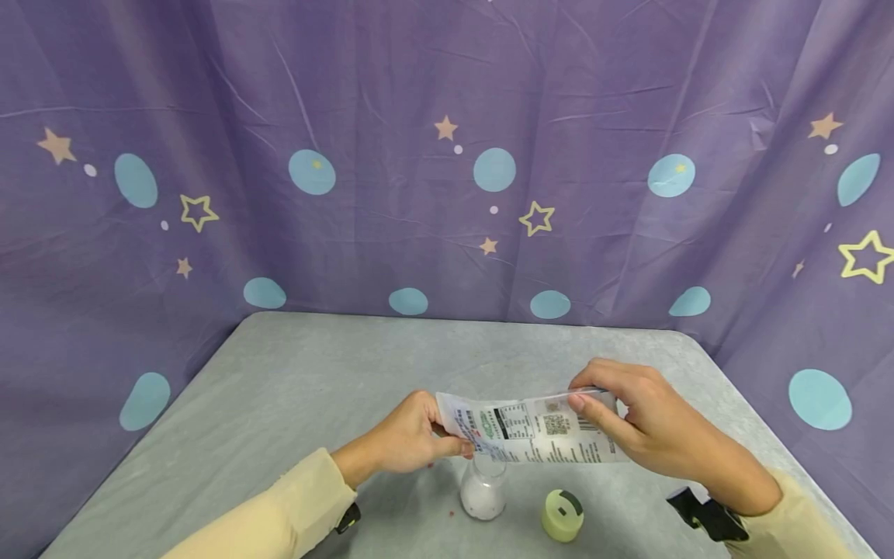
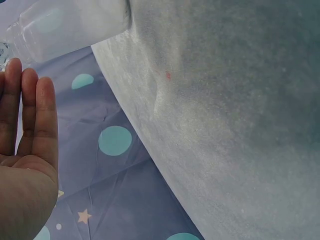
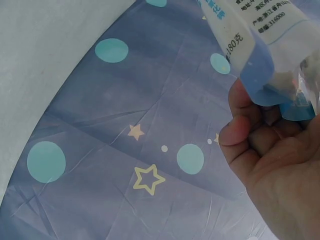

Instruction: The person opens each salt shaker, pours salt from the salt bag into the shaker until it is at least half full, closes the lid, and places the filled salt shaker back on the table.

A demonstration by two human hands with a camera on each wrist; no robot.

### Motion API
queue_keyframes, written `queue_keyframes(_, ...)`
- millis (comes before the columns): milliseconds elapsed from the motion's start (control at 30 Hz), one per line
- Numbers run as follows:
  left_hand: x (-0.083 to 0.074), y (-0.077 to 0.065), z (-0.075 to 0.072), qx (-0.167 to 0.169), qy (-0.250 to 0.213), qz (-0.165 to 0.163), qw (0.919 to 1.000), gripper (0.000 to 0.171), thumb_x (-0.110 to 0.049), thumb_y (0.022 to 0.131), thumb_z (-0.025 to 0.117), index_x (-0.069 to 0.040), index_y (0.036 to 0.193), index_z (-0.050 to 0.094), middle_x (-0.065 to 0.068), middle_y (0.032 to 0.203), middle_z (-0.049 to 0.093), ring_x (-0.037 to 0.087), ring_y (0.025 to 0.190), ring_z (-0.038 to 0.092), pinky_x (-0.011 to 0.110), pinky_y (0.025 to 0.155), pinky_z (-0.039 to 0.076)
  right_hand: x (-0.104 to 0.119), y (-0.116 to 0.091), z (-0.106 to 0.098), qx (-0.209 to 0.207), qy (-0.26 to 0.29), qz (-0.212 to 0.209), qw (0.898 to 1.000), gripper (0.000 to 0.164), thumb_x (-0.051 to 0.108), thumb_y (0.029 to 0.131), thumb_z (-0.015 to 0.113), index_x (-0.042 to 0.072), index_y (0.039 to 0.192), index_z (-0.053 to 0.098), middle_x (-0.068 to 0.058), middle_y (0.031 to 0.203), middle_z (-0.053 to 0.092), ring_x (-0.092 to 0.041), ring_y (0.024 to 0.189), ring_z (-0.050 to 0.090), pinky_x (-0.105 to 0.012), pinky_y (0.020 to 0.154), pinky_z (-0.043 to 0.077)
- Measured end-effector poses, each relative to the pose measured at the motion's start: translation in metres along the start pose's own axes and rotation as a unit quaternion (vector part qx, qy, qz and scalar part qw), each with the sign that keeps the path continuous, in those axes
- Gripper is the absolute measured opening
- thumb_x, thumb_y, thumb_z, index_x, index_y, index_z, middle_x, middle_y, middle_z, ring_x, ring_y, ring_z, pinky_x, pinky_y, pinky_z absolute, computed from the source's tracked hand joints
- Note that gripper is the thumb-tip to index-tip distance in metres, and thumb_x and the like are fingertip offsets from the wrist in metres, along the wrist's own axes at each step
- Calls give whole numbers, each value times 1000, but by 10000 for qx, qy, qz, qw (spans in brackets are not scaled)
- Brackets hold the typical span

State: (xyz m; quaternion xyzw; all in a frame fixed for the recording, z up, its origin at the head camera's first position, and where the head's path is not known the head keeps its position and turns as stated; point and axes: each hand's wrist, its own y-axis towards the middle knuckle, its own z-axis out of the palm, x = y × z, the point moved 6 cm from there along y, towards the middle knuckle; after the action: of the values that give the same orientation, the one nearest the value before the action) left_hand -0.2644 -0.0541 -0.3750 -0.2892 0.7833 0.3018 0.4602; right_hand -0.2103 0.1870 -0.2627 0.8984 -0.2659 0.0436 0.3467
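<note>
A printed plastic food bag (image 1: 534, 431) with a label, barcode and QR code stretches lengthwise between both hands. My left hand (image 1: 412, 436) pinches its left end, thumb in front, right above the mouth of a clear bottle (image 1: 482, 495). The bottle stands upright with white contents in its lower part. At the bag's other end my right hand (image 1: 642, 419) holds it between thumb and fingers. In the right wrist view, pale pieces show through a clear part of the bag (image 3: 280, 82). The left wrist view shows the bottle (image 2: 75, 27) beyond the straight fingers (image 2: 45, 115).
A yellow-green round lid (image 1: 562, 516) sits on the grey table (image 1: 335, 373), to the right of the bottle. Small red bits (image 1: 451, 512) lie near the bottle. A purple patterned curtain (image 1: 391, 225) hangs behind the table and at both sides.
</note>
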Motion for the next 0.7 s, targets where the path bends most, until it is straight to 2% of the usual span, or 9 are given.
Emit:
queue_keyframes(133, 0, 0, 0, 17, -47, 98, 9999, 15, -2, 89, 77, -5, 104, 81, 3, 92, 79, 18, 79, 76, 22, 49, 51, 0, 0, 2, 41, 7, -26, 10000, 29, 0, 92, 71, 29, 99, 68, 23, 89, 60, 1, 75, 54, -13, 60, 41)
queue_keyframes(300, 0, 0, 0, 11, -41, 16, 10000, 15, -2, 90, 77, -4, 104, 80, 3, 92, 79, 15, 74, 74, 21, 44, 46, 0, -1, -1, 4, -53, -31, 10000, 30, 0, 92, 71, 29, 99, 68, 23, 89, 60, 2, 74, 54, -12, 59, 41)
queue_keyframes(700, 2, 0, -2, -4, -24, -93, 10000, 14, -2, 89, 77, -4, 102, 80, 3, 91, 79, 13, 72, 72, 21, 44, 46, 4, 3, -3, -96, -117, -216, 9997, 27, -1, 90, 72, 25, 94, 68, 21, 86, 60, 2, 73, 53, -14, 63, 44)
